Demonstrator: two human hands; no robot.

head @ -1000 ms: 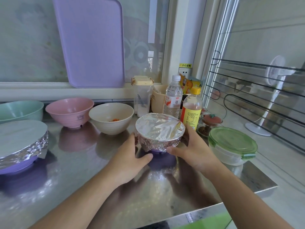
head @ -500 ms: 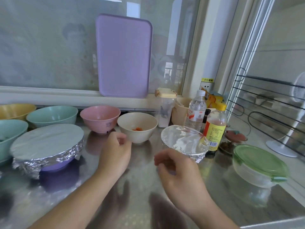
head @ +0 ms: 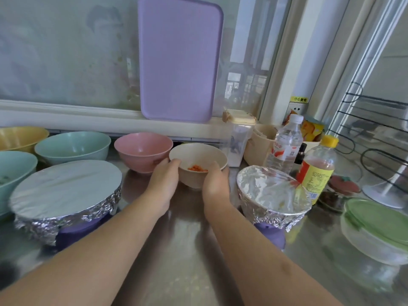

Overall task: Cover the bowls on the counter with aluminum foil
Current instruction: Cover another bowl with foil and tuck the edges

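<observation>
Two hands, left hand (head: 164,183) and right hand (head: 215,184), are cupping one beige bowl (head: 198,159) of orange bits in a two-sided grip, sitting between two foil-covered bowls (head: 66,191) on the steel worktop (head: 187,261), with four uncovered bowls (head: 72,146) behind.

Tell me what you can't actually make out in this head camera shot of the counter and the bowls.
- Contents of the large foil-covered bowl and the small foil-covered bowl: foil hides them.
- Teal bowl at far left: cut off by the frame edge.
- Fingertips of left hand and right hand: behind the beige bowl.
- Label text on the yellow-capped bottle: too small.
- Foil roll: not in view.
</observation>
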